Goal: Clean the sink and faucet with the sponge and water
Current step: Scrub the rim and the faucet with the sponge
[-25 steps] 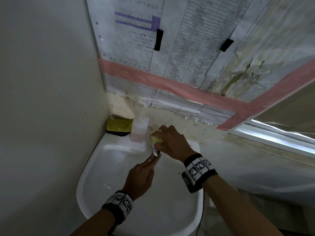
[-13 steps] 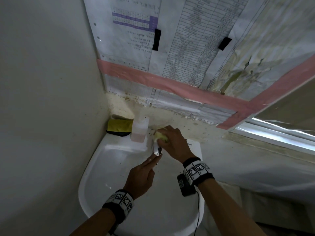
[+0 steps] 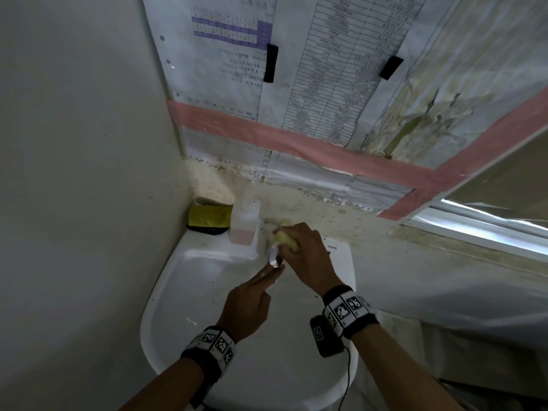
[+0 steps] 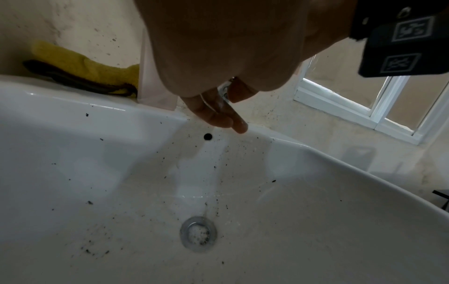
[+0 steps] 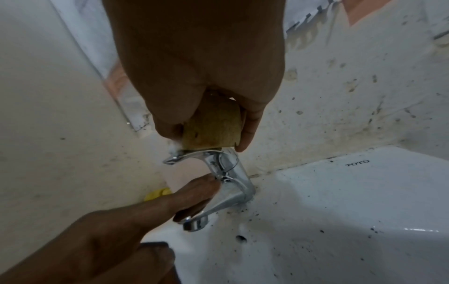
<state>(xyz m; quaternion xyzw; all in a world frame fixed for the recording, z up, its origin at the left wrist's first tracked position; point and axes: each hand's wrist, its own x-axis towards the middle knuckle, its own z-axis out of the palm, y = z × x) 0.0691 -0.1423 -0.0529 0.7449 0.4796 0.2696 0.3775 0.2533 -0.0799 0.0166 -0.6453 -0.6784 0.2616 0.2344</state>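
My right hand (image 3: 296, 247) grips a yellow sponge (image 3: 284, 239) and presses it on top of the chrome faucet (image 3: 274, 258) at the back of the white sink (image 3: 189, 292). In the right wrist view the sponge (image 5: 213, 123) sits on the faucet's lever (image 5: 194, 154), with foam at its edge. My left hand (image 3: 274, 271) reaches in from below, and its straight fingers (image 5: 194, 190) lie against the side of the faucet spout (image 5: 226, 203). Dark specks dot the wet basin (image 4: 121, 173), and foam fills the drain (image 4: 198, 233).
A yellow cloth (image 3: 209, 216) and a clear bottle with pink liquid (image 3: 244, 223) stand on the sink's back left corner. The left wall (image 3: 89, 173) is close beside the basin. Taped papers (image 3: 296, 84) cover the back wall. A window (image 4: 364, 92) is at the right.
My right hand has slid the sponge slightly back and to the right over the faucet top. The left hand's fingers stay against the spout.
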